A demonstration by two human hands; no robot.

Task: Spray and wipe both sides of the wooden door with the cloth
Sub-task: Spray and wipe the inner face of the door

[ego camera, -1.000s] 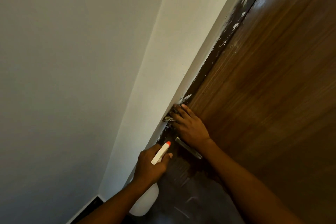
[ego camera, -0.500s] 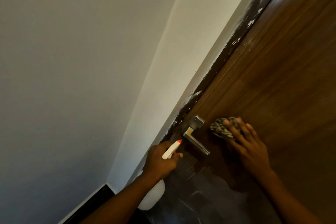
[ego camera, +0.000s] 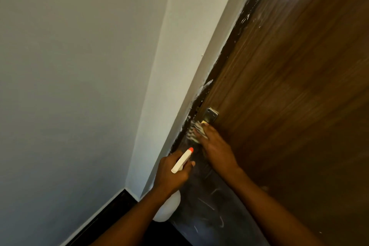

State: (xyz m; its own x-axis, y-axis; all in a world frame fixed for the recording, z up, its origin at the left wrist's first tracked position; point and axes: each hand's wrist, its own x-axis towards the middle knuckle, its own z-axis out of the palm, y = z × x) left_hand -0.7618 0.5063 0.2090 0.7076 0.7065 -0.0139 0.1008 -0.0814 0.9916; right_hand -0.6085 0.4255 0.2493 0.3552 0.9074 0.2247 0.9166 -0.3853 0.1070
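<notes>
White wall [ego camera: 79,86] fills the left, beside it the left hand [ego camera: 169,171] grips the spray bottle [ego camera: 181,160], and the right hand [ego camera: 217,150] presses the cloth [ego camera: 194,131] with flat fingers on the wooden door [ego camera: 299,86] just under the handle plate [ego camera: 210,115], so wiping is in hand and next probably needs a sweep rightwards.

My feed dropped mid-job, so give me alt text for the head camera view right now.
The right hand presses a patterned cloth against the wooden door near its edge, just below the metal handle plate. The left hand grips a white spray bottle with an orange nozzle tip, lower down beside the white wall.
</notes>
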